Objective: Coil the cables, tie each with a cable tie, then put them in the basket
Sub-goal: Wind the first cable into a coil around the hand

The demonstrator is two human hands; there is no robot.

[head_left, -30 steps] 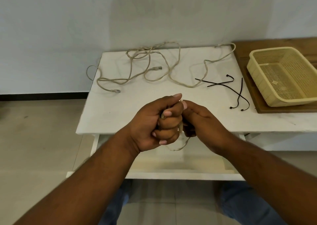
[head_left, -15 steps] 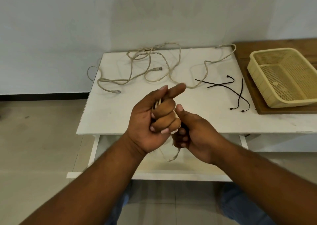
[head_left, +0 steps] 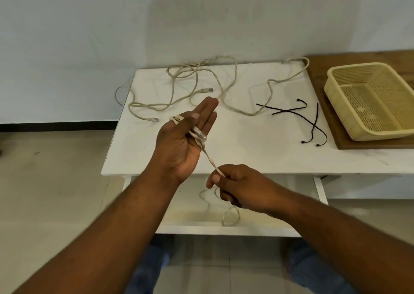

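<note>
Left hand (head_left: 179, 145) is up over the near half of the white table (head_left: 246, 154), palm facing up, fingers straight and close together, pointing toward the far edge. A beige network cable (head_left: 209, 159) is looped around those fingers and the thumb lies across it, pinning it down. Its clear plug (head_left: 202, 136) sits right on the fingers near the palm.

From there the cable runs down toward the near edge into the right hand (head_left: 239, 186), which pinches it between thumb and forefinger, with the other fingers curled under. That hand sits just in front of the table's near edge. Below it the rest of the cable hangs in loose loops in front of the lower shelf (head_left: 179, 215).

More loose cables (head_left: 206, 90), same beige colour, sprawl along the far edge from the far-left corner almost to the far-right one, and one loop hangs off the left edge. I can't tell how many cables are in that tangle.

A few black cable ties (head_left: 312, 125) lie crossed over each other near the table's right side, well apart from both hands. Just beyond them a yellow plastic basket (head_left: 380, 134) sits on a wooden board (head_left: 318, 78) at the right end. I can only make out what looks like a couple of small pale scraps on its mesh bottom.
</note>
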